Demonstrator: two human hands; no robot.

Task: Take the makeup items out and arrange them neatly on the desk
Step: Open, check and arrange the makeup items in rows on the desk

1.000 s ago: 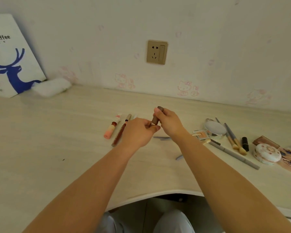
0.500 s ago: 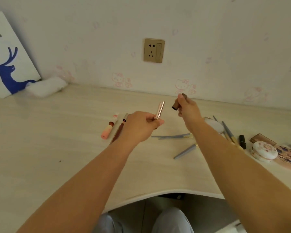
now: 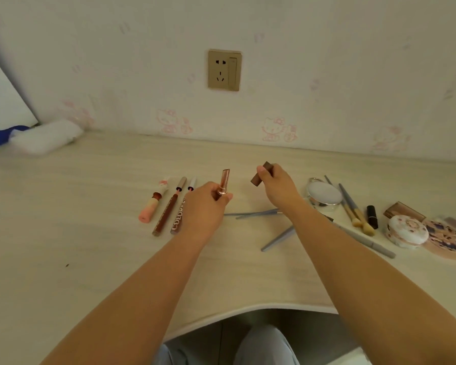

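Note:
My left hand [image 3: 203, 209] grips the base of an uncapped rose-gold lipstick [image 3: 223, 182], held upright above the desk [image 3: 63, 206]. My right hand [image 3: 277, 191] pinches its brown cap [image 3: 261, 174], a short way to the right of the tube. To the left, three lip products lie side by side: a pink tube [image 3: 153, 204], a brown gloss [image 3: 167, 209] and a lettered gloss [image 3: 179, 217]. To the right lie grey pencils [image 3: 256, 213], a round silver compact [image 3: 324, 194], brushes [image 3: 353, 206], a black lipstick [image 3: 372, 216] and a round patterned case [image 3: 407, 231].
A brown palette [image 3: 403, 210] and a pink patterned pouch [image 3: 450, 239] sit at the far right. A white cloth [image 3: 48, 137] and a board with a blue deer [image 3: 0, 119] stand at the back left. The desk's front edge curves inward above my knees.
My right hand pulled the brown cap off the lipstick and moved it to the right. The two hands, joined a second ago, are now apart. The view shifted slightly.

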